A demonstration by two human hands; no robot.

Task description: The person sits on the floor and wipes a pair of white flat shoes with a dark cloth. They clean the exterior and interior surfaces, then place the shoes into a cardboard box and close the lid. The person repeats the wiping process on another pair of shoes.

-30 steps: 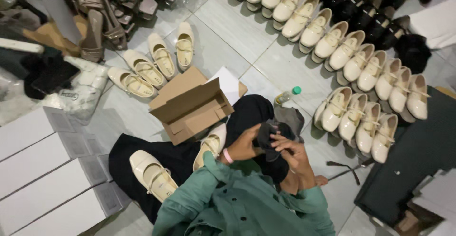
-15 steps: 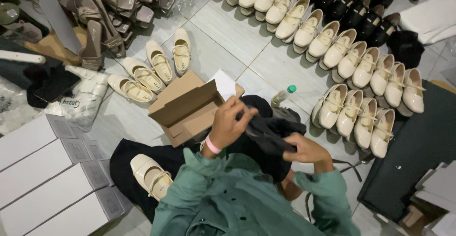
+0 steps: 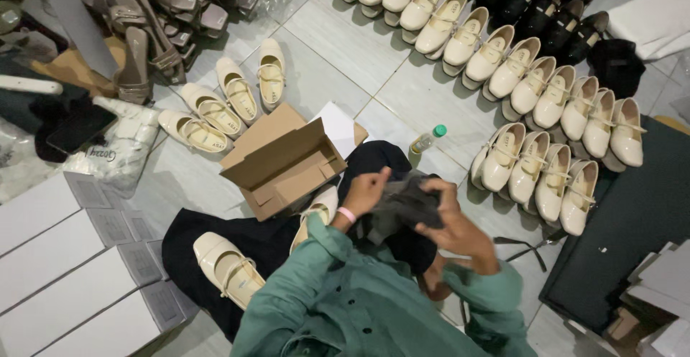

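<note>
Both hands meet over my lap on a dark grey cloth (image 3: 404, 200), a soft bunched piece. My left hand (image 3: 365, 190), with a pink wristband, grips its left edge. Spread over its right side, my right hand (image 3: 460, 229) clutches the fabric. One cream strap shoe (image 3: 228, 269) lies on my black-clad leg at the left. Another cream shoe (image 3: 316, 215) rests just left of my left wrist. An open brown cardboard box (image 3: 284, 164) sits on the tiled floor right in front of my knees.
Rows of cream shoes (image 3: 546, 141) and black shoes (image 3: 546, 12) line the floor ahead and right. A small green-capped bottle (image 3: 425, 140) stands past my knee. White shoe boxes (image 3: 65, 285) are stacked at left, tan sandals (image 3: 158, 19) heaped far left, a dark mat (image 3: 632, 228) at right.
The view has shifted a little. My left hand dropped from a raised position down onto the cloth, and my right hand came up over it, bunching the fabric between them.
</note>
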